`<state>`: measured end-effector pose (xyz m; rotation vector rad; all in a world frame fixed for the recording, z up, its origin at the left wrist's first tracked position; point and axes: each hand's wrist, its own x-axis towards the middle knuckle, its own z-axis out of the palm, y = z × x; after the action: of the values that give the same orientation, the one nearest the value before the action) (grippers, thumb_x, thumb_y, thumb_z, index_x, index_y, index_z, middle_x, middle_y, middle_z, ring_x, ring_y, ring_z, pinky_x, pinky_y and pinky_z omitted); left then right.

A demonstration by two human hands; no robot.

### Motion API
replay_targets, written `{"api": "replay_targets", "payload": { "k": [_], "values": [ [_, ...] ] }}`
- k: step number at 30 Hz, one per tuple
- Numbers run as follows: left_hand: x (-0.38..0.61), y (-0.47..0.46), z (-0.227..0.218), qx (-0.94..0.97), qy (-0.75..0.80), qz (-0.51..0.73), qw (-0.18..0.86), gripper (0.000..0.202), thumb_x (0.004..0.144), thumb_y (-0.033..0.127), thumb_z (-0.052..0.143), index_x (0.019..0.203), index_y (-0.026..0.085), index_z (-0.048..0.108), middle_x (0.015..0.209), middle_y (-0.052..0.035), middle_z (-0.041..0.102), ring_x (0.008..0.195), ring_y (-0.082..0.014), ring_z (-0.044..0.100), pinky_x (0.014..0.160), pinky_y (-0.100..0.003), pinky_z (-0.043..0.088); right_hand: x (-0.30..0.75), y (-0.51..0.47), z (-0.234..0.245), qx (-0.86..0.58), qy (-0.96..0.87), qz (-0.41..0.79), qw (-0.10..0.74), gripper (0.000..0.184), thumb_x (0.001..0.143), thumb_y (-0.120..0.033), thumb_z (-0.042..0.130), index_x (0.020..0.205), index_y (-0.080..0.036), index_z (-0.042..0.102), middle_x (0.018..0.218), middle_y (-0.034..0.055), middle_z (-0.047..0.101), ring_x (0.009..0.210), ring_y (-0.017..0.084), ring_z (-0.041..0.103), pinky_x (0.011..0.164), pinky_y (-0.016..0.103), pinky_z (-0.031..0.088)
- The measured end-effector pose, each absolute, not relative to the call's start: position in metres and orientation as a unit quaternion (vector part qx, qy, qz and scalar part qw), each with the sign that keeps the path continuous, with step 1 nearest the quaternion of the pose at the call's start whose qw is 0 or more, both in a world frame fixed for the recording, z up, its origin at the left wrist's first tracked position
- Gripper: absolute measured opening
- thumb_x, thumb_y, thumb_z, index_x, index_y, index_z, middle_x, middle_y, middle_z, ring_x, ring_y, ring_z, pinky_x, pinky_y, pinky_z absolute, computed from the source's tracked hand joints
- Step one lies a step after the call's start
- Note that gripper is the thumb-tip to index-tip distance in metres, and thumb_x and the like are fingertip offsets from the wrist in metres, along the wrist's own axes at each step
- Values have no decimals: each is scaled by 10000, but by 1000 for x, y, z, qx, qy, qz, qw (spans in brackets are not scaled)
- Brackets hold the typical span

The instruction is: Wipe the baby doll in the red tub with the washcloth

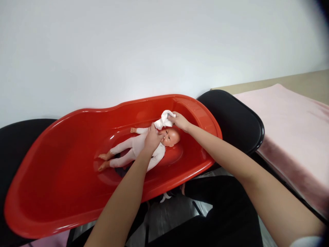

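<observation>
Our right hand [178, 120] pinches a white cloth [166, 115], likely soft and light, best held by an edge; our half-curled left hand [152, 140] covers the doll's [173, 137] chest, hold unclear

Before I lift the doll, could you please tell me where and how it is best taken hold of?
Probably under the shoulders and hips of the doll, coming from the near side of the tub. It lies face up with its legs stretched out, so two supports should keep it level; its large, round head, toward the right end, may need steadying too.
</observation>
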<state>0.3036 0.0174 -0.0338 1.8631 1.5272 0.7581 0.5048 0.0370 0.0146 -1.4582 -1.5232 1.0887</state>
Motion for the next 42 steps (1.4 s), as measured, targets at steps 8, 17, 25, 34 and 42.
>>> {"api": "replay_targets", "payload": {
  "k": [8, 17, 25, 34, 42],
  "values": [
    [303, 13, -21, 711, 553, 362, 239, 503, 1067, 196, 591, 1570, 171, 602, 1593, -175, 619, 1499, -339, 585, 1293, -477, 439, 487, 19, 24, -513, -707, 435, 217, 639, 952, -265, 733, 1573, -217, 588, 1425, 117, 745, 1283, 278, 700, 1110, 380, 552],
    [298, 9, -28, 708, 610, 300, 191, 312, 1057, 197, 529, 1234, 157, 784, 1407, -184, 687, 1322, -325, 676, 1201, -429, 515, 479, 19, -16, -536, -823, 187, -28, 1254, 699, -261, 1003, 1774, -244, 358, 1809, 226, 367, 1670, 443, 330, 1341, 712, 290],
    [299, 19, -39, 748, 508, 300, 303, 397, 949, 144, 507, 1199, 146, 815, 1307, -129, 804, 1283, -280, 714, 1224, -393, 502, 476, 26, -21, -539, -822, 179, -50, 837, 736, -299, 960, 1511, -274, 647, 1555, 157, 601, 1410, 401, 531, 1206, 651, 489],
    [303, 16, -28, 659, 502, 320, 460, 346, 1049, 484, 574, 1029, 172, 723, 1075, -107, 811, 1050, -277, 746, 1003, -368, 582, 480, 25, -17, -538, -816, 206, -39, 693, 763, -334, 936, 1416, -308, 707, 1483, 109, 654, 1353, 416, 553, 1151, 615, 512],
    [301, 25, -42, 702, 585, 236, 330, 270, 1049, 326, 551, 1081, 144, 748, 1218, -195, 811, 1222, -343, 744, 1175, -444, 519, 481, 26, -20, -549, -809, 210, -12, 966, 727, -356, 959, 1576, -248, 511, 1549, 167, 634, 1405, 437, 546, 1131, 578, 537]
  ]
}}
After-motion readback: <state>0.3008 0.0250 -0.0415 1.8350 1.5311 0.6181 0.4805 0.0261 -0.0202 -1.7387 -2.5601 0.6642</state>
